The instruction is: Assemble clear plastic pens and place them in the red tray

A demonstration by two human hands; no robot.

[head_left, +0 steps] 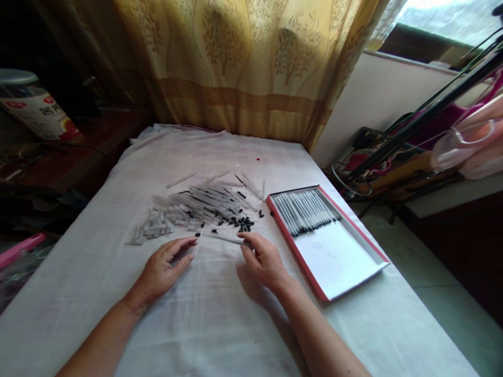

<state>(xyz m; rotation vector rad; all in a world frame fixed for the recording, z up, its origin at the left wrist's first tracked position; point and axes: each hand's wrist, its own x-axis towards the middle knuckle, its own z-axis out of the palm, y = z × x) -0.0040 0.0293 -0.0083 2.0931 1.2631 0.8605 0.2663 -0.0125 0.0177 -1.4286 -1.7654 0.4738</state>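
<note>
Between the thumb and fingers of my right hand (265, 259) is a slim clear pen (223, 238), its far end pointing left. My left hand (167, 264) is empty, thumb and fingers apart, its fingertips close to a small black pen plug (197, 234). Beyond both hands lies a loose heap of clear pen barrels (208, 199), with thin dark refills among them. Clear pen caps (157, 222) are piled at the heap's left, and several black plugs (245, 225) lie at its right front.
To the right, a red-edged shallow box (304, 267) holds a row of pens (304, 209) in its far part. A white cloth (188, 335) covers the table. A patterned curtain (243, 63) hangs behind it. A lidded jar (37, 107) stands on the left-hand furniture.
</note>
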